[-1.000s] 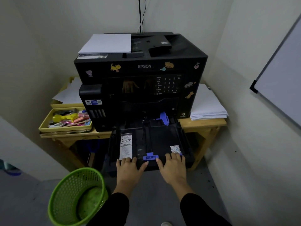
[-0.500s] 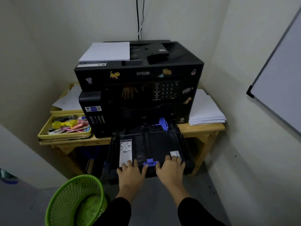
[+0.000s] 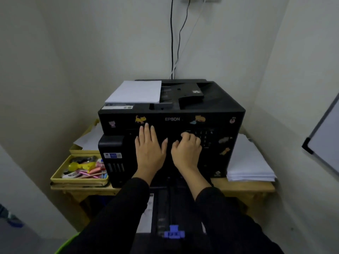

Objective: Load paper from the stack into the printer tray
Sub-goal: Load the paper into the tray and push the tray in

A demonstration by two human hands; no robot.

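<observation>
A black Epson printer (image 3: pixel 225 109) stands on a wooden table. Its paper tray (image 3: pixel 163 208) is pulled out below, with a blue guide (image 3: pixel 174 232) at its front edge; my sleeves hide most of it. My left hand (image 3: pixel 149 151) lies flat against the printer's front panel, fingers spread. My right hand (image 3: pixel 187 149) is beside it with fingers curled loosely in front of the keypad, holding nothing. A stack of white paper (image 3: pixel 247 162) lies on the table to the right of the printer. Another white sheet pile (image 3: pixel 135 92) rests on the printer's lid.
A yellow tray (image 3: pixel 58 176) of stationery sits left of the printer, with loose sheets (image 3: pixel 89 138) behind it. A green basket rim (image 3: pixel 64 246) shows at bottom left. A whiteboard (image 3: pixel 326 143) hangs on the right wall. Cables (image 3: pixel 172 43) run up the back wall.
Both hands have left the tray's front edge and risen to the printer's front panel. The view has tilted upward and moved closer, so the tray sits low in frame.
</observation>
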